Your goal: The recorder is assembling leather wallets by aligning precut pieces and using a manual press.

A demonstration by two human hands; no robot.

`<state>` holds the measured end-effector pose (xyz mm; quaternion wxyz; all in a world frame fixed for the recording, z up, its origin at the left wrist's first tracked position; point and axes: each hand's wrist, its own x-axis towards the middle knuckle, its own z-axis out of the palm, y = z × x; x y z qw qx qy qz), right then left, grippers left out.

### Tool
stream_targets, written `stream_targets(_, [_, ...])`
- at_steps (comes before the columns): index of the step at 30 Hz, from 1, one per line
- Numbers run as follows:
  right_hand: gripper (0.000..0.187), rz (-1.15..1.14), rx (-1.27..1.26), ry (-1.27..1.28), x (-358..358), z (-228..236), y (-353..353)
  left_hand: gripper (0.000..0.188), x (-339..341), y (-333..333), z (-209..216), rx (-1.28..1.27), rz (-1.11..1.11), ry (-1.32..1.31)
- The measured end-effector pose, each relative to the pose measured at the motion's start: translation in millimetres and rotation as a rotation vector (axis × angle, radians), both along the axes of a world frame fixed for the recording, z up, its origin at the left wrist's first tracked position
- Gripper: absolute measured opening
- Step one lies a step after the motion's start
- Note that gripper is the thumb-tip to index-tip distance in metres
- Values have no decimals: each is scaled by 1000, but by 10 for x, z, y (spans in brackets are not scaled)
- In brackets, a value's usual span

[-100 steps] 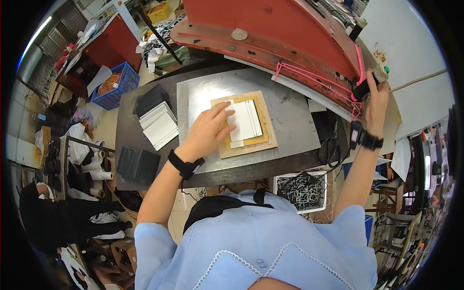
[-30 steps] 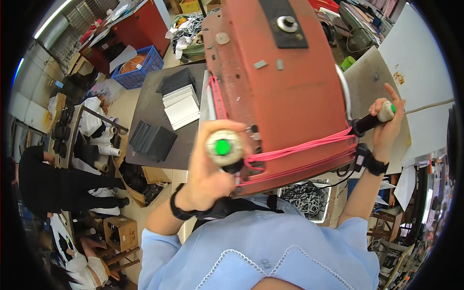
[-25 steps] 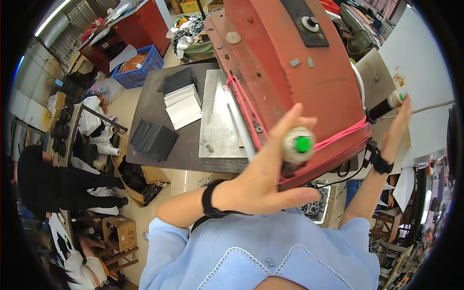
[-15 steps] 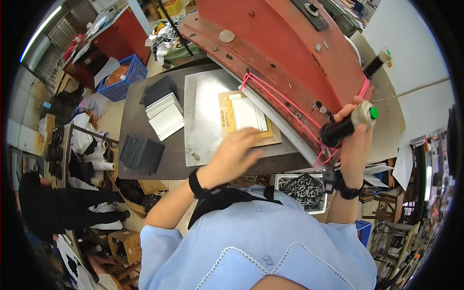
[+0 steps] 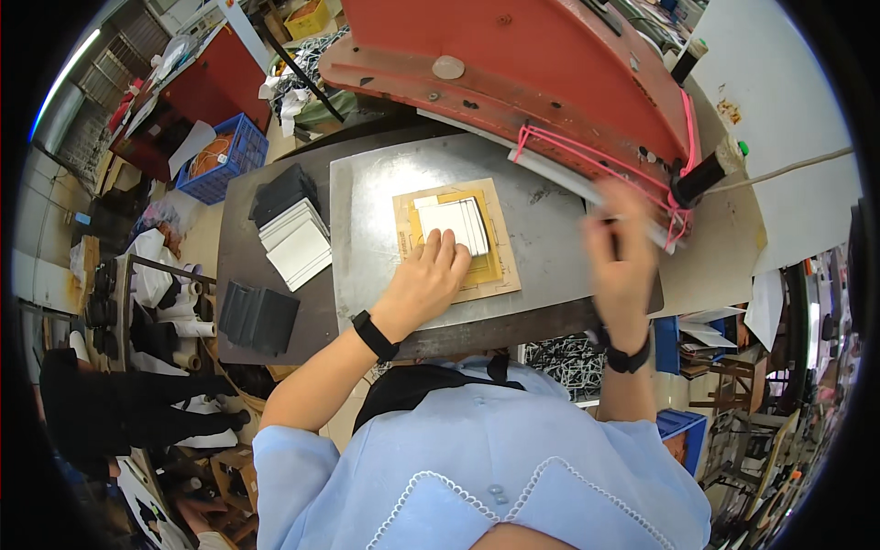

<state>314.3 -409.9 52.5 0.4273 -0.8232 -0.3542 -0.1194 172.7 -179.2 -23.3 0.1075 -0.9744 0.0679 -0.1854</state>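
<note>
My left hand (image 5: 426, 280) lies with its fingers stretched out over the lower edge of a white rectangular piece (image 5: 451, 225). That piece sits on a yellow-and-tan framed board (image 5: 506, 261), which rests on a grey metal plate (image 5: 367, 197). My right hand (image 5: 625, 266) is smeared by motion in front of the red press arm (image 5: 550, 73), left of its black handle (image 5: 701, 179) and apart from it. Whether the right fingers hold anything is unclear. Pink cord (image 5: 596, 156) is strung along the arm's lower edge.
Left of the plate, the dark table carries stacked white pieces (image 5: 298, 247), black pieces (image 5: 284, 194) and another dark stack (image 5: 257, 316). A blue crate (image 5: 225, 165) stands beyond. Below the table's front edge is a bin of black-and-white scraps (image 5: 564, 362). A person in black (image 5: 128, 403) is at far left.
The red arm has swung away to the right, uncovering more of the plate. My right hand has come off the handle. My left hand has settled onto the white piece.
</note>
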Motion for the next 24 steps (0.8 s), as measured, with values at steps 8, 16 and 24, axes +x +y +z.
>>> stream_targets(8, [35,494,-230,-165,-111,-671,815,31,-57,94,194,-506,-6,-125])
stream_targets(16, [20,549,253,863,-153,-103,506,30,-368,320,729,-1652,70,-51])
stream_targets(24, [28,317,212,401,-439,-133,472,51,-450,-78,699,-2028,-42,127])
